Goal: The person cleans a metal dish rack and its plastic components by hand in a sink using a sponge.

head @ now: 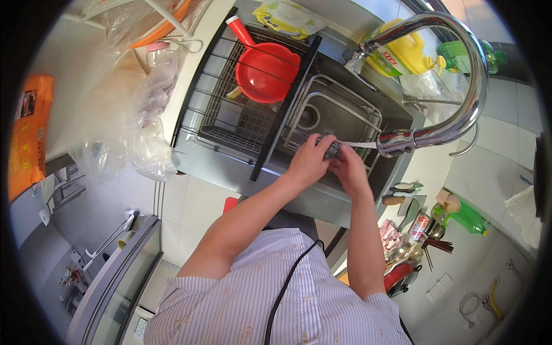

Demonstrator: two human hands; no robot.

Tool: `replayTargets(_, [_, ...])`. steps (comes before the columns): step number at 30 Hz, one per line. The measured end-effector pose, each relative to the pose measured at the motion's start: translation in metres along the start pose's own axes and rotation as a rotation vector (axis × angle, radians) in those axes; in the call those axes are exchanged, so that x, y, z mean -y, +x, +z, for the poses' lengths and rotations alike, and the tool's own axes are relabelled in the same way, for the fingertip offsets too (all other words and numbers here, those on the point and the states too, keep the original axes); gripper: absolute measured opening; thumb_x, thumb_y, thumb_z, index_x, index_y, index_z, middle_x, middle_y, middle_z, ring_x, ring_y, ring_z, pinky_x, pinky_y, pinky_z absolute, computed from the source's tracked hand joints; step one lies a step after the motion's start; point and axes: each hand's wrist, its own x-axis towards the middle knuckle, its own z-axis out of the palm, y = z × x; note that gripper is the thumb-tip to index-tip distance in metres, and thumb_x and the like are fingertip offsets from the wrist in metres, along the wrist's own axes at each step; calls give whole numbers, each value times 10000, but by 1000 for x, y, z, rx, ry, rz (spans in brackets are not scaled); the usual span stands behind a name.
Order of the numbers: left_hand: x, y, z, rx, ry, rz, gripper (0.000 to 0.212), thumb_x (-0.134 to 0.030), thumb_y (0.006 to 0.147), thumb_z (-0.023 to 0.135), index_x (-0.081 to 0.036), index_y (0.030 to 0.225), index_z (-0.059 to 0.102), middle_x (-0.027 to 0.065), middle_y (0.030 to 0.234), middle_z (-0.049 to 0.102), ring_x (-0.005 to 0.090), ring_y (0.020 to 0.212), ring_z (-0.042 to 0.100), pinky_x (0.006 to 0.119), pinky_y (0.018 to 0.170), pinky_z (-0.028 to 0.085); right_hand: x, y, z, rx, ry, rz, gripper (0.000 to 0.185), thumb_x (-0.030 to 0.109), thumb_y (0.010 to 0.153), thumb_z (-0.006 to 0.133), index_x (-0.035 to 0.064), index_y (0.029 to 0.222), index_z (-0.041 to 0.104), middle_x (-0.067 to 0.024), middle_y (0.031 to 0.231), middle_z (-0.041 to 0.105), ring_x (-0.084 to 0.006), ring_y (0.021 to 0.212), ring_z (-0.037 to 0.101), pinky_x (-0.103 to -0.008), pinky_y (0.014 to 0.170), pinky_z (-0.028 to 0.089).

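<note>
A grey metal scouring pad [332, 148] is between my two hands, above the stainless steel sink [345, 120]. My left hand [311, 158] holds it from the left, fingers curled over it. My right hand [350, 167] touches its right side with bent fingers; whether these fingers also grip it is hard to tell. Water runs from the chrome faucet [390, 144] towards the pad. Beneath lie a metal rack [310, 94] and the round drain [308, 116]. Left of my hands, a red plastic dipper [269, 72] rests behind the black bars of a drying rack [284, 103].
A yellow detergent jug [399, 49] and a green bottle [461, 56] stand behind the faucet. A wipes packet [289, 18] lies at the sink's back edge. Plastic bags [129, 116] cover the left counter. Knives [394, 200], a red pot [399, 278] and a can [419, 225] are at right.
</note>
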Motion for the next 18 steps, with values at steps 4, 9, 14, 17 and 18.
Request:
replayTargets(4, [-8, 12, -33, -34, 48, 122, 476, -13, 729, 632, -96, 1189, 542, 212, 1157, 535, 431, 1030, 565, 458, 876, 492, 5, 22, -31, -68, 119, -97, 400, 239, 960, 475, 9, 1288, 470, -120, 1149, 602, -244, 1006, 620, -404, 860, 523])
replayTargets(9, [15, 5, -69, -19, 166, 82, 500, 2, 709, 621, -100, 1196, 571, 195, 1201, 488, 407, 1057, 551, 421, 927, 476, -11, 30, -25, -358, -70, -177, 312, 156, 955, 503, -6, 1220, 531, -108, 1096, 599, -215, 921, 643, -335, 759, 550])
replayTargets(14, [30, -9, -149, -151, 287, -321, 640, -177, 757, 668, -45, 1300, 357, 265, 1054, 628, 450, 957, 619, 485, 866, 483, -38, 16, -43, -438, -133, -116, 290, 147, 943, 517, -2, 1190, 544, -110, 1069, 618, -188, 861, 652, -311, 712, 547])
replayTargets(17, [59, -10, -172, -225, 560, -166, 522, -154, 745, 678, -24, 1211, 482, 219, 1087, 605, 399, 1022, 588, 447, 870, 487, -50, 6, -41, -424, -86, -99, 295, 143, 935, 528, 0, 1192, 546, -110, 1066, 627, -184, 846, 654, -299, 693, 544])
replayTargets(18, [55, -7, -170, -205, 636, -139, 490, -142, 752, 678, -15, 1188, 495, 207, 1078, 596, 381, 1026, 584, 443, 865, 488, -53, 6, -41, -439, -85, -84, 293, 139, 934, 532, 1, 1191, 549, -114, 1064, 633, -182, 834, 653, -295, 691, 544])
